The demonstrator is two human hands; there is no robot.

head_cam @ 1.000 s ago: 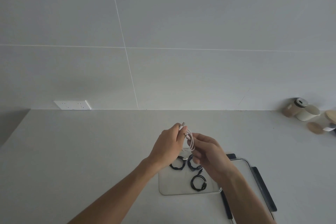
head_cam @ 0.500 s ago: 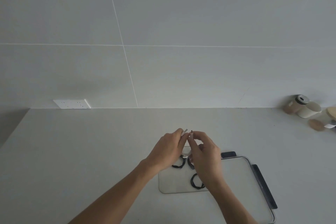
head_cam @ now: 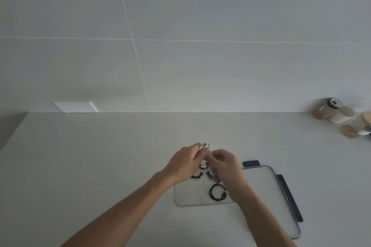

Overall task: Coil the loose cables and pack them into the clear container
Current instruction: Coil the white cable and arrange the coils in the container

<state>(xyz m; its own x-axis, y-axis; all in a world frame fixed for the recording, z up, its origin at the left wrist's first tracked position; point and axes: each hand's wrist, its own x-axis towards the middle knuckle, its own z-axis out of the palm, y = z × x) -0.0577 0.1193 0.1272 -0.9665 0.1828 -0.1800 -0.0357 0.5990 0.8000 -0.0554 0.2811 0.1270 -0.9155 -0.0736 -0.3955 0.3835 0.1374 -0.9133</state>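
A white cable hangs in a small coil between my two hands, above the clear container. My left hand grips the coil, and one metal plug sticks up past its fingers. My right hand pinches the cable's other end beside that plug. A coiled black cable lies in the container. Two more black coils lie at the container's far side, mostly hidden behind my hands.
The container's clear lid with dark clips lies just right of it. A wall socket sits at the back left of the counter. Jars and wooden lids stand at the back right.
Both hands have drawn together and the white cable has tightened into a smaller coil. The right hand's fingers have shifted up to the plug end.
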